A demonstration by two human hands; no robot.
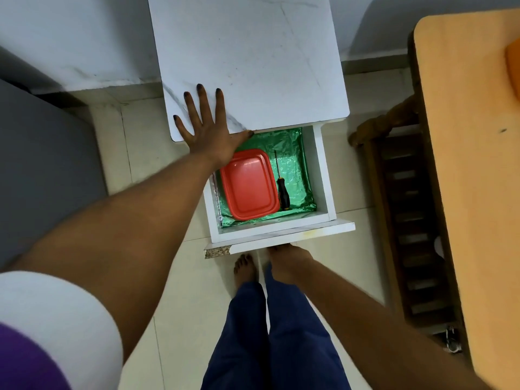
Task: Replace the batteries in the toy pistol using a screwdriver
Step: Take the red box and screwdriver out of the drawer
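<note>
A: Head view. State the position and orientation of the screwdriver (282, 187).

B: It lies flat in the open drawer (322, 175) of the white cabinet (253, 66), on the green foil lining (295, 153), just beside the right edge of the red lidded container (249, 184). Long axis runs roughly front to back. The tip points toward the cabinet; the handle points toward the drawer front.

A: Appearance?

B: Thin dark metal shaft; black handle with orange-yellow accents.

A: Hand states?

B: Left hand (206, 130): fingers straight and spread, palm flat on the cabinet top, thumb at its front edge. Right hand (287, 263): at the underside of the drawer front; fingers hidden, so its state cannot be determined.
</note>
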